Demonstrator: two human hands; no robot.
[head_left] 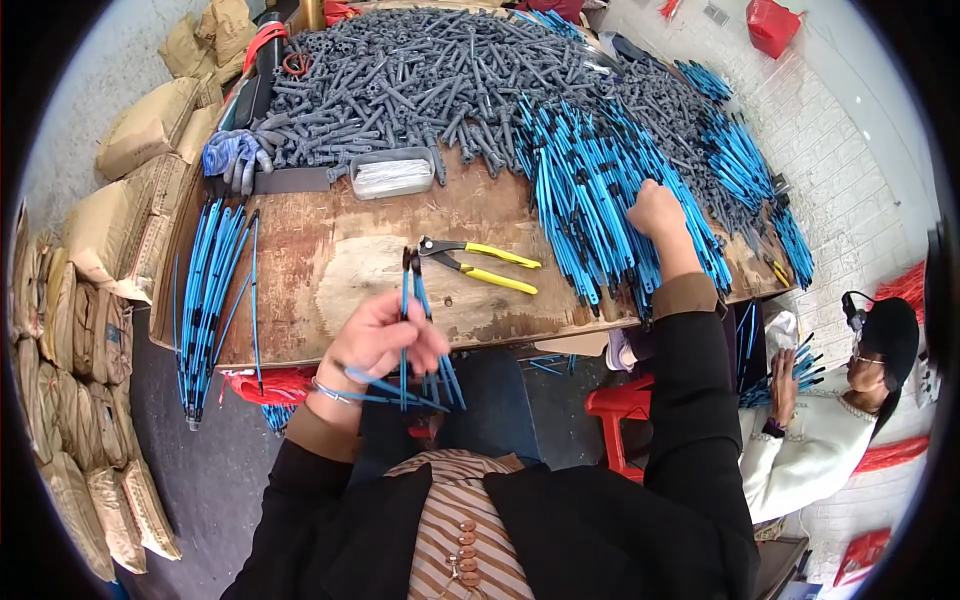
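Observation:
My left hand (382,338) is closed around a few thin blue rods with black ends (404,292), held upright over the table's front edge. More blue rods (395,392) cross below that hand near the wrist. My right hand (658,212) rests on a large heap of the same blue rods (585,205) at the right, its fingers curled down into them; what they grip is hidden. Pliers with yellow handles (490,265) lie just beyond my left hand on the wooden table (300,300).
Dark grey plastic parts (440,75) are piled across the back. A clear box of white strips (392,175) stands before them. Blue rods (208,300) overhang the left edge. A glove (235,155) lies behind. Stacked sacks (85,370) flank the left; a co-worker (820,440) holds rods at right.

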